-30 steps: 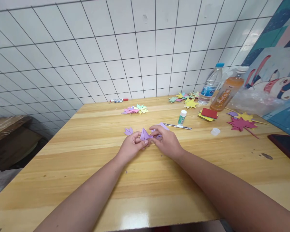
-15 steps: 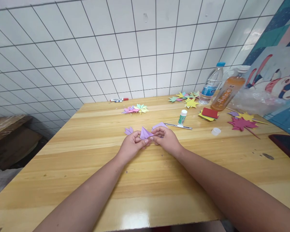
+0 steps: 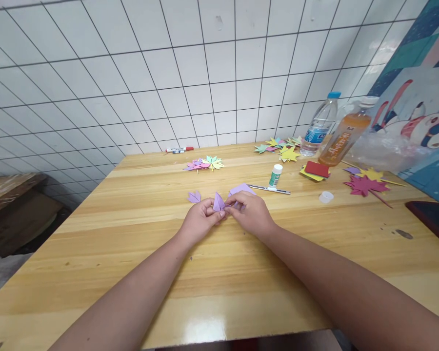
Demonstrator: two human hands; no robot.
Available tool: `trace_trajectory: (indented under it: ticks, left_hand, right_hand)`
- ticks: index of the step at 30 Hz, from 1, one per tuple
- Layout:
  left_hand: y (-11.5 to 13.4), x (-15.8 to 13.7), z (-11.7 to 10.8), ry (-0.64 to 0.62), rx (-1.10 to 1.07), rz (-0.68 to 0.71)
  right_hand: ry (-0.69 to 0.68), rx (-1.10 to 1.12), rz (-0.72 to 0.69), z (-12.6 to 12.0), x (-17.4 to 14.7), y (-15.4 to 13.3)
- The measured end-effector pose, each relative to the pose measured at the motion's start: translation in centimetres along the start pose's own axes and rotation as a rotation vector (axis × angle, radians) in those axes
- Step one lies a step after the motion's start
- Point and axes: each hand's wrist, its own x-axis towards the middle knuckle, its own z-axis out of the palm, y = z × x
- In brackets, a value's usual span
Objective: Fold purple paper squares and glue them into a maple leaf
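A small folded purple paper (image 3: 218, 202) is held upright just above the table between both hands. My left hand (image 3: 200, 217) pinches its lower left side with thumb and fingers. On the other side, my right hand (image 3: 251, 211) has its fingertips closed on the paper's right edge; part of the fold is hidden behind them. A flat piece of purple paper (image 3: 241, 188) lies just beyond my right hand. Past my left hand rests a purple paper leaf piece (image 3: 194, 196).
A glue stick (image 3: 275, 176) stands by a pen (image 3: 269, 189), with its cap (image 3: 326, 197) to the right. Colored paper squares (image 3: 316, 170), paper leaves (image 3: 366, 186), a water bottle (image 3: 320, 124), an orange drink bottle (image 3: 346, 136) and a phone (image 3: 431, 222) occupy the right. Markers (image 3: 180, 150) lie by the wall.
The right flap of the folded purple paper has been drawn in, so the paper looks narrower. My right hand's fingers have moved slightly left and closed in on it.
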Motion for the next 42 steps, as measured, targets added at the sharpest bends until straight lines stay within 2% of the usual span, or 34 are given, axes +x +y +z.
trace_trajectory:
  ticks: [10,17,20,26,36,42]
  left_hand:
    - [0.08,-0.04,0.13,-0.004,0.017,-0.001]
    - [0.27,-0.05,0.35,0.007,-0.005,-0.023]
    - [0.09,0.03,0.42,0.024,0.018,-0.029]
    - [-0.33,0.04,0.39,0.017,0.071,0.026]
    - [-0.09,0.0,0.31,-0.002,0.072,-0.006]
    - [0.29,-0.08,0.45,-0.013,0.043,-0.022]
  right_hand:
    - [-0.009,0.11,0.063,0.46,0.14,0.54]
    - [-0.013,-0.05,-0.015,0.14,0.02,0.26]
    - [-0.027,-0.046,-0.023,0.16,-0.02,0.12]
    - [-0.041,0.122,0.106,0.63,0.11,0.59]
    - [-0.131,0.348,0.288,0.46,0.27,0.5]
    - [-0.109,0.371,0.268,0.54,0.18,0.48]
